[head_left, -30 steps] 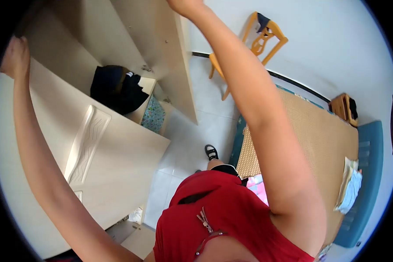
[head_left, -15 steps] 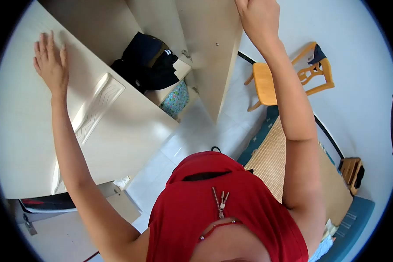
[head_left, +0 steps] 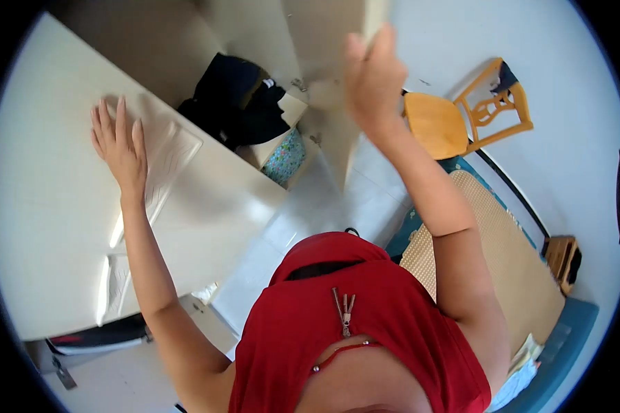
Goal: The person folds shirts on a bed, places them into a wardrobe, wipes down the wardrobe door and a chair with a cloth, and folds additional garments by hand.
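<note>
My left hand [head_left: 122,155] lies flat with its fingers a little apart on a pale wardrobe door [head_left: 55,206], close to a long moulded handle [head_left: 172,162]. My right hand [head_left: 377,86] is wrapped round the edge of another wardrobe door [head_left: 324,89], which stands open and is blurred. Between the two doors, dark folded clothes [head_left: 244,103] hang partly over a shelf in the cabinet. Below them shows a flowered bundle [head_left: 284,160].
A wooden chair [head_left: 437,127] with dark cloth on its back stands by the wall. To the right is a bed with a woven mat [head_left: 510,255]. A low door [head_left: 131,375] hangs open at lower left, and a wooden crate-like item [head_left: 561,261] sits at far right.
My right hand has moved left and down, and the door edge in it has swung left. My left hand has shifted right and down in view, still on its door.
</note>
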